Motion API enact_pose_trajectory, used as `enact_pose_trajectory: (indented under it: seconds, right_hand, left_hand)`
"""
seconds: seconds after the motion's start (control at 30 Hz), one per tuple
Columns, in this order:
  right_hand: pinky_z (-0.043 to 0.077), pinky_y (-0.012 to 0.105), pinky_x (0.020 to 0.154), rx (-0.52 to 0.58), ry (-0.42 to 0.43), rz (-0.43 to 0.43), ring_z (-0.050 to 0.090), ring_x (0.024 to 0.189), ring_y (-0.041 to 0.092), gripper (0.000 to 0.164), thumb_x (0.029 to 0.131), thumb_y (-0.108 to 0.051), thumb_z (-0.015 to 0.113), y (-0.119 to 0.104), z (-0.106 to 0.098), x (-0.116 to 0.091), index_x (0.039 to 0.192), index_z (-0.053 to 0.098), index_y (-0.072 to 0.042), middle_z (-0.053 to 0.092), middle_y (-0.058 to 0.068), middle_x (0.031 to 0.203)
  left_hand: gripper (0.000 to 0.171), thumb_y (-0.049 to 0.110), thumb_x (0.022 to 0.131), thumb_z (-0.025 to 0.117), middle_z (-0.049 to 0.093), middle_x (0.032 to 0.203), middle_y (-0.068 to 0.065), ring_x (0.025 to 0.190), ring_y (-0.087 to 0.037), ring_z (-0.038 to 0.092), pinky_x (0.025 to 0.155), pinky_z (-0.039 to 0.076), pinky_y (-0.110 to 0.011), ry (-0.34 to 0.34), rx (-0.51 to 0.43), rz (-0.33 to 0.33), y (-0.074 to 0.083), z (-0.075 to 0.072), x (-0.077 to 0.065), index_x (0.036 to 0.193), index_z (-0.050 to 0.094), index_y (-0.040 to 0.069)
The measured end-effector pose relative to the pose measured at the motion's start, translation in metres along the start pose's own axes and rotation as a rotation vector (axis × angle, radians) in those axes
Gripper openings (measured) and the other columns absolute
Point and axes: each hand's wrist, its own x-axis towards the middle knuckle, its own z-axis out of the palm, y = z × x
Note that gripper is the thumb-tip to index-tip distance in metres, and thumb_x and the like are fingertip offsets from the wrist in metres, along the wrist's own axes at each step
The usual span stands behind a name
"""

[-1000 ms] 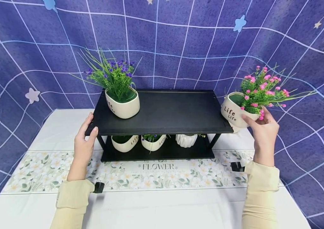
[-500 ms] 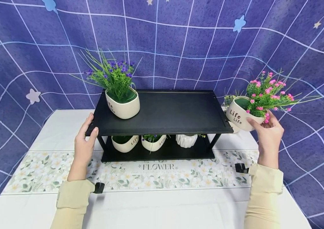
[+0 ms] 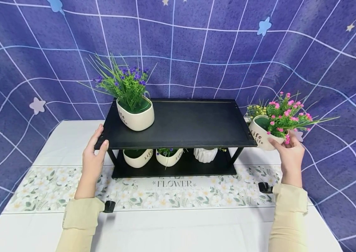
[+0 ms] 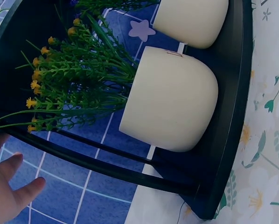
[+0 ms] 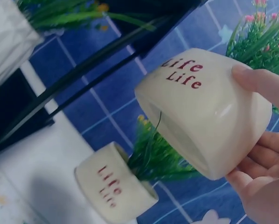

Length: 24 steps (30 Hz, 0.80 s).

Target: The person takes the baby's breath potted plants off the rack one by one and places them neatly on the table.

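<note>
My right hand (image 3: 291,154) grips a cream flowerpot (image 5: 200,107) marked "Life Life", with pink artificial flowers (image 3: 286,112) in it. Thumb and fingers hold the pot from its right side, tilted and raised just off the right end of the black two-tier shelf (image 3: 190,122). Against the shelf's left front corner rests my left hand (image 3: 93,159), its fingers and thumb fairly straight along the top board. A second cream pot (image 5: 114,186) with yellow flowers stands below and behind the held one; in the head view it is mostly hidden.
A cream pot (image 3: 138,119) with purple flowers stands on the top tier's left. Beneath it, the lower tier holds two cream pots, one with yellow flowers (image 4: 172,98), and a white ribbed pot (image 3: 204,155). A flower-print strip (image 3: 178,196) crosses the white table before a blue curtain (image 3: 197,45).
The pink-flower pot first went right with my right hand, then came back slightly left and lower. More of the yellow flowers behind it shows. My left hand has stayed on the shelf.
</note>
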Motion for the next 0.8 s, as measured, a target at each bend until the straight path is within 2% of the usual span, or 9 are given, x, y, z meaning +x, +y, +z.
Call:
enact_pose_trajectory:
  seconds: [0.07, 0.23, 0.3, 0.4, 0.47, 0.53, 0.63, 0.73, 0.8]
  right_hand:
    - [0.050, 0.006, 0.071, -0.019, 0.002, 0.019, 0.059, 0.084, -0.001, 0.075, 0.073, 0.012, 0.075, 0.007, -0.002, 0.001, 0.141, 0.049, -0.004, 0.064, -0.010, 0.103]
    - [0.047, 0.004, 0.078, -0.066, 0.005, 0.068, 0.057, 0.094, -0.001, 0.078, 0.074, 0.009, 0.076, 0.019, -0.005, 0.001, 0.144, 0.045, -0.007, 0.059, -0.002, 0.127]
    - [0.047, 0.004, 0.077, -0.081, -0.001, 0.069, 0.054, 0.093, -0.001, 0.079, 0.074, 0.008, 0.076, 0.024, -0.006, 0.002, 0.145, 0.044, -0.008, 0.057, -0.001, 0.130]
    - [0.047, 0.004, 0.072, -0.084, -0.012, 0.062, 0.052, 0.088, 0.000, 0.078, 0.074, 0.010, 0.075, 0.031, -0.006, 0.003, 0.145, 0.044, -0.006, 0.060, -0.003, 0.122]
    - [0.046, 0.004, 0.071, -0.111, -0.017, 0.064, 0.050, 0.088, 0.000, 0.080, 0.075, 0.008, 0.075, 0.034, -0.006, 0.003, 0.146, 0.042, -0.006, 0.058, -0.002, 0.128]
    - [0.045, 0.003, 0.076, -0.155, -0.025, 0.072, 0.050, 0.096, 0.002, 0.081, 0.076, 0.006, 0.075, 0.037, -0.006, 0.004, 0.148, 0.040, -0.008, 0.054, 0.001, 0.139]
    - [0.042, 0.004, 0.094, -0.227, -0.045, 0.090, 0.047, 0.122, 0.006, 0.083, 0.078, 0.001, 0.075, 0.042, -0.008, 0.005, 0.151, 0.035, -0.010, 0.033, 0.007, 0.157]
    - [0.035, 0.011, 0.109, -0.265, -0.061, 0.105, 0.036, 0.140, 0.010, 0.084, 0.080, -0.002, 0.074, 0.049, -0.009, 0.007, 0.152, 0.032, -0.011, 0.028, 0.008, 0.160]
    - [0.033, 0.016, 0.113, -0.278, -0.068, 0.104, 0.034, 0.143, 0.013, 0.084, 0.080, -0.003, 0.074, 0.053, -0.009, 0.008, 0.152, 0.032, -0.011, 0.028, 0.008, 0.159]
  left_hand:
    - [0.050, 0.017, 0.098, 0.056, 0.038, 0.155, 0.003, 0.146, -0.013, 0.031, 0.116, 0.023, -0.012, 0.001, -0.005, 0.007, 0.001, 0.000, 0.000, 0.147, 0.044, 0.019]
    - [0.050, 0.016, 0.098, 0.056, 0.039, 0.155, 0.002, 0.146, -0.014, 0.032, 0.114, 0.024, -0.010, 0.005, -0.009, 0.017, -0.001, 0.000, 0.000, 0.146, 0.045, 0.019]
    - [0.050, 0.015, 0.097, 0.056, 0.040, 0.155, 0.002, 0.146, -0.014, 0.032, 0.114, 0.024, -0.010, 0.008, -0.010, 0.018, -0.001, 0.000, 0.000, 0.146, 0.045, 0.019]
    - [0.050, 0.015, 0.097, 0.057, 0.040, 0.154, 0.001, 0.145, -0.015, 0.032, 0.114, 0.024, -0.009, 0.010, -0.010, 0.020, -0.001, 0.000, 0.000, 0.146, 0.046, 0.018]
    - [0.050, 0.015, 0.097, 0.056, 0.040, 0.154, 0.001, 0.145, -0.015, 0.032, 0.114, 0.024, -0.009, 0.009, -0.013, 0.020, 0.000, 0.000, 0.000, 0.146, 0.046, 0.018]
    - [0.050, 0.015, 0.097, 0.056, 0.040, 0.155, 0.000, 0.146, -0.016, 0.032, 0.114, 0.024, -0.009, 0.009, -0.013, 0.021, 0.001, 0.000, 0.000, 0.146, 0.045, 0.018]
    - [0.050, 0.016, 0.098, 0.056, 0.039, 0.155, -0.001, 0.146, -0.016, 0.032, 0.114, 0.024, -0.009, 0.008, -0.017, 0.026, 0.001, 0.000, -0.001, 0.146, 0.045, 0.017]
    - [0.049, 0.016, 0.098, 0.055, 0.040, 0.154, -0.001, 0.146, -0.016, 0.032, 0.114, 0.024, -0.009, 0.011, -0.018, 0.032, 0.002, 0.000, -0.001, 0.146, 0.045, 0.017]
    - [0.049, 0.017, 0.098, 0.055, 0.040, 0.154, 0.000, 0.146, -0.016, 0.032, 0.114, 0.024, -0.009, 0.012, -0.019, 0.033, 0.002, 0.000, -0.002, 0.146, 0.045, 0.017]
